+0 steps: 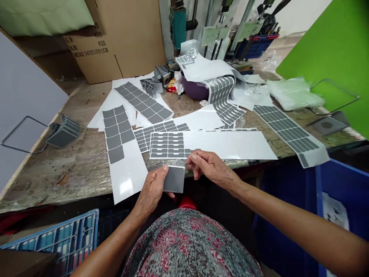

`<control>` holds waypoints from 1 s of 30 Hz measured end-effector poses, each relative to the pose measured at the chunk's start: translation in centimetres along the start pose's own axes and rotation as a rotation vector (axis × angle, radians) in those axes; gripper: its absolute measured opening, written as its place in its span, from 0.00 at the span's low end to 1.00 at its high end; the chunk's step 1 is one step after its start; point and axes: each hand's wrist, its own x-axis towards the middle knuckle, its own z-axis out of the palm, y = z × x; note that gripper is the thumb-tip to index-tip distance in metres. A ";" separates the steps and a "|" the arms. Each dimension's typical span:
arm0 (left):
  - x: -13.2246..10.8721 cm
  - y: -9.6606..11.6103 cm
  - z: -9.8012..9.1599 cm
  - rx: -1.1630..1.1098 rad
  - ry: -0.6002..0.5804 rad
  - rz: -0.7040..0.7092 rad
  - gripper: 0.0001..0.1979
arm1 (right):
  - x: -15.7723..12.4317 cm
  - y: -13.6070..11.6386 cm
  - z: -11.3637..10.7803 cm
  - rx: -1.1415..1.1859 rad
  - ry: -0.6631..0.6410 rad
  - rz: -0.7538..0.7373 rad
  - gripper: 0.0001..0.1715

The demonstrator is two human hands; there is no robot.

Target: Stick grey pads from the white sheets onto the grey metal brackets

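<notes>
1. Bench (62,184): worn wood, runs ahead of both hands. Box (115,42) beyond it, L of centre; green board (325,50) far R.
2. Blue bin (340,188) below & R of R hand; blue crate (57,242) below & L of L hand.
3. White sheets (230,145) w/ rows of grey pads, spread on bench just ahead of hands, overlapping. Backing strip (127,181) directly L of L hand, lower end off bench edge.
4. Purple bowl (193,88) well ahead of hands, among sheets. Pad stack (63,132) far L of L hand.
5. L hand (152,190): closed on single grey pad (173,179), thumb on top edge; pad held above lap, just R of L palm.
6. R hand (211,167): half-curled, fingertips (190,157) near pad's upper R corner; contact unclear.
</notes>
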 end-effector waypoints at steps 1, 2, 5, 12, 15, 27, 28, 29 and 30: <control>0.0 -0.1 0.0 0.013 0.002 -0.002 0.27 | -0.1 0.3 0.4 0.069 -0.021 0.025 0.18; 0.1 -0.1 0.1 0.030 0.004 -0.002 0.28 | -0.2 0.5 0.8 0.110 -0.036 0.051 0.18; 0.2 -0.1 0.5 0.075 0.029 -0.001 0.28 | -0.4 0.8 2.5 0.149 -0.035 0.122 0.15; 0.6 0.4 1.0 -0.018 0.105 -0.058 0.21 | -0.6 1.1 4.3 0.044 0.125 -0.014 0.11; 0.7 0.6 0.8 -0.087 0.088 -0.060 0.17 | -1.2 0.9 4.3 -0.028 0.125 -0.007 0.17; -0.4 1.6 -1.0 -0.119 -0.284 -0.050 0.18 | -3.1 1.3 5.3 0.494 -0.096 0.040 0.42; -0.6 1.6 -1.2 -0.097 -0.314 -0.042 0.19 | -3.2 1.3 5.5 0.494 -0.062 0.040 0.39; -0.8 1.6 -1.4 -0.080 -0.336 -0.038 0.19 | -3.2 1.2 5.8 0.476 -0.017 0.047 0.36; -1.0 1.7 -1.4 -0.072 -0.356 -0.038 0.21 | -3.3 1.1 6.1 0.450 0.029 0.061 0.33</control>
